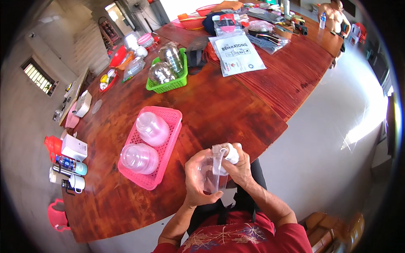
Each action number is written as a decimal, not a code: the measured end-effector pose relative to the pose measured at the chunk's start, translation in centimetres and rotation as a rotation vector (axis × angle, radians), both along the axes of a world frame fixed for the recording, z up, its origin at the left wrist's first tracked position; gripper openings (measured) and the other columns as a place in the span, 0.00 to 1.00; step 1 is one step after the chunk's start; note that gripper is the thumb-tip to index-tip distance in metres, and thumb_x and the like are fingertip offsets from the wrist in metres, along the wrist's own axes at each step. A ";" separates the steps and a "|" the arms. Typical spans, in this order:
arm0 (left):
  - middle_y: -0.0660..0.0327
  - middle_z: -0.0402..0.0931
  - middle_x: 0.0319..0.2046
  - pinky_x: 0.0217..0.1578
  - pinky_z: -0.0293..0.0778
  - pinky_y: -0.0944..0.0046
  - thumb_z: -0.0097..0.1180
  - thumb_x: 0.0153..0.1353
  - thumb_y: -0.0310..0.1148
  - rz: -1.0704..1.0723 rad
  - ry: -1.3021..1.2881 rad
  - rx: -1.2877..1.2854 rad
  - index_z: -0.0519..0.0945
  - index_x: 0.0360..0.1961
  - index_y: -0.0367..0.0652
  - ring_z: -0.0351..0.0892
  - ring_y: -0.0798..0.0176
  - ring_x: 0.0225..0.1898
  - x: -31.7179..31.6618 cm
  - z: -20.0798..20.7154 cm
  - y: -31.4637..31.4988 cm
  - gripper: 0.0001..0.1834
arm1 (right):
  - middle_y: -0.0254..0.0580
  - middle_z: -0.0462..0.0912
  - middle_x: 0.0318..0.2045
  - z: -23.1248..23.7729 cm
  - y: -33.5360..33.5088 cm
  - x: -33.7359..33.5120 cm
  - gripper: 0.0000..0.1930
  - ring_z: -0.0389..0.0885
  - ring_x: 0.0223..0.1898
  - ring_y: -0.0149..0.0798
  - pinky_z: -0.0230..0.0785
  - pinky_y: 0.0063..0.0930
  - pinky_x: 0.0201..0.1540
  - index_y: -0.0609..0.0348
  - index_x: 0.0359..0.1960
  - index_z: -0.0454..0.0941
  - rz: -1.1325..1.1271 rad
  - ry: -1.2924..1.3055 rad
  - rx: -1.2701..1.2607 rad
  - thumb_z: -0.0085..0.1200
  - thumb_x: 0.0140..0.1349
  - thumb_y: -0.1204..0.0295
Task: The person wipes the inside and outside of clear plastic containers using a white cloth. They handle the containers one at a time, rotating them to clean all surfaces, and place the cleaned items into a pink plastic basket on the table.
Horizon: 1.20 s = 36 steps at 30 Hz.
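Observation:
Close in front of me, my left hand (193, 179) is curled round a clear plastic container (206, 176), its thumb along the lower side. A white cloth or tissue (230, 154) is gripped in my right hand (240, 170) and lies against the container's rim. Left of my hands, a pink plastic basket (175, 128) stands on the wooden table. Clear rounded containers (152, 129) sit in it in two groups, seemingly nested.
Farther back on the table (228, 99), a green basket (167, 87) holds shiny clear domed containers. A white printed bag (237, 54) lies beyond it. Mugs and bottles (77, 182) crowd the left edge. A person (334, 17) stands at the far right.

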<state>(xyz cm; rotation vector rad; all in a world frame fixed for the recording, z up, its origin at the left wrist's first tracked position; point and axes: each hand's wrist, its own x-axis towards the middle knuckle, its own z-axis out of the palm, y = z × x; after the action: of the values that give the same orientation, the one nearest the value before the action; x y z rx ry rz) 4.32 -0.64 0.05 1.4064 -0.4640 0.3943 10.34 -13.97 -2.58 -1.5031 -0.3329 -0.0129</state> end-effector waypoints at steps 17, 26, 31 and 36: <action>0.60 0.62 0.56 0.59 0.61 0.60 0.71 0.43 0.33 -0.463 0.548 -0.206 0.57 0.63 0.42 0.63 0.63 0.60 0.6 -1.6 4.0 0.47 | 0.40 0.74 0.31 7.5 -1.7 0.9 0.19 0.77 0.30 0.40 0.71 0.32 0.29 0.52 0.33 0.79 0.240 -1.288 -0.635 0.57 0.33 0.66; 0.58 0.58 0.58 0.43 0.79 0.61 0.71 0.47 0.45 -0.310 0.489 -0.451 0.55 0.63 0.42 0.63 0.61 0.59 -0.2 -1.7 0.9 0.48 | 0.44 0.75 0.35 4.6 -0.5 1.9 0.26 0.76 0.34 0.46 0.72 0.37 0.34 0.58 0.42 0.73 0.013 -0.965 -0.477 0.64 0.36 0.68; 0.57 0.61 0.57 0.39 0.82 0.61 0.72 0.45 0.42 -0.270 0.510 -0.564 0.54 0.63 0.43 0.67 0.59 0.56 -0.3 -1.3 0.0 0.49 | 0.47 0.74 0.38 3.9 -0.5 0.9 0.27 0.75 0.40 0.49 0.71 0.39 0.41 0.58 0.47 0.71 -0.043 -0.801 -0.554 0.62 0.40 0.69; 0.55 0.67 0.52 0.35 0.82 0.60 0.71 0.46 0.42 -0.134 0.415 -0.570 0.58 0.60 0.41 0.73 0.57 0.49 0.0 -1.7 -0.1 0.45 | 0.50 0.71 0.47 3.8 -0.6 -0.3 0.35 0.72 0.47 0.49 0.70 0.39 0.43 0.58 0.56 0.64 -0.032 -0.540 -0.790 0.62 0.43 0.67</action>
<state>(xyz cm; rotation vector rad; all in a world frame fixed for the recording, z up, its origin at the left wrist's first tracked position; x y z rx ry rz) 4.32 -0.70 -1.67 0.8617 -0.0876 0.1015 10.07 -14.58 1.25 -2.2822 -0.8118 -0.3523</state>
